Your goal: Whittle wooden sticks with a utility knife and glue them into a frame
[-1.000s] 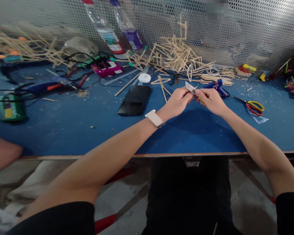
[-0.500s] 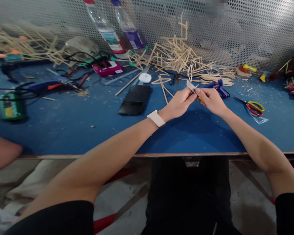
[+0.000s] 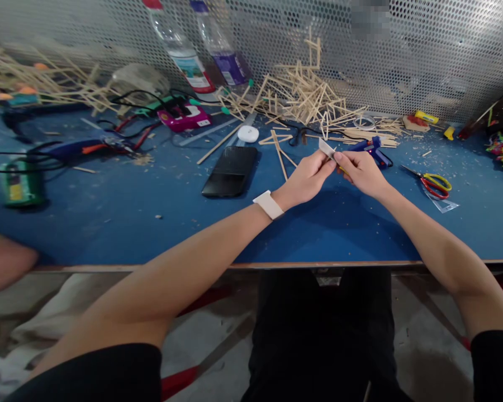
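My left hand (image 3: pixel 307 177) and my right hand (image 3: pixel 360 170) meet above the blue table (image 3: pixel 151 223), fingers pinched together. Between them they hold a small pale flat piece (image 3: pixel 326 148), grey-white, sticking up to the upper left. A bit of yellow shows under my right fingers; what it belongs to I cannot make out. A white watch band (image 3: pixel 269 204) is on my left wrist. Just behind my right hand lies a blue glue gun (image 3: pixel 373 146).
A black phone (image 3: pixel 231 170) and a white round case (image 3: pixel 248 133) lie left of my hands. Piled wooden sticks (image 3: pixel 305 95), two bottles (image 3: pixel 201 50) and cables stand by the mesh wall. Red-yellow scissors (image 3: pixel 431 181) lie right. Another person's arm (image 3: pixel 4 259) shows at the left edge.
Both hands have stayed nearly still; the pinched pale piece has shifted only slightly.
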`<state>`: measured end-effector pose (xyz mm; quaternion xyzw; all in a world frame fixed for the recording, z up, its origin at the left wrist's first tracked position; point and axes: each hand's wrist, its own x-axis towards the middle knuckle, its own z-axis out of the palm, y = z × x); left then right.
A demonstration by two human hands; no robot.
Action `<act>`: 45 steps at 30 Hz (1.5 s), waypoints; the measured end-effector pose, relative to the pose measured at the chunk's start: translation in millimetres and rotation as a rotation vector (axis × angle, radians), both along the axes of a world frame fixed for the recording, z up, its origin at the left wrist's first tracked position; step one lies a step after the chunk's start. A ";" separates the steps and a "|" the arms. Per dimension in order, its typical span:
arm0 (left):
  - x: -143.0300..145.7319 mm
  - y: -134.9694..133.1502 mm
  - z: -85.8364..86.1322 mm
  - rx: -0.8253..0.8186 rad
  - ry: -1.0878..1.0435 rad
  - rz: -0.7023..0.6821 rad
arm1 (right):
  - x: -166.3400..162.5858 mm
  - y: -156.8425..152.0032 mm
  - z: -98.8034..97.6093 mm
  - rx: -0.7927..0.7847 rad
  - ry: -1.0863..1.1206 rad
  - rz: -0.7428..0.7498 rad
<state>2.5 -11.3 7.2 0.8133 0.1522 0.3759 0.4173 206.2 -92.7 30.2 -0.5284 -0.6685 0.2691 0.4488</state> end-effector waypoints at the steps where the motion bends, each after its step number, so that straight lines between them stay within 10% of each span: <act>1: 0.1 0.4 -1.5 -0.023 0.008 -0.014 | 0.8 -0.4 1.2 -0.001 -0.009 0.011; 45: -2.0 -3.0 2.5 -0.083 0.086 -0.025 | 8.9 -1.9 4.9 -0.019 -0.071 0.084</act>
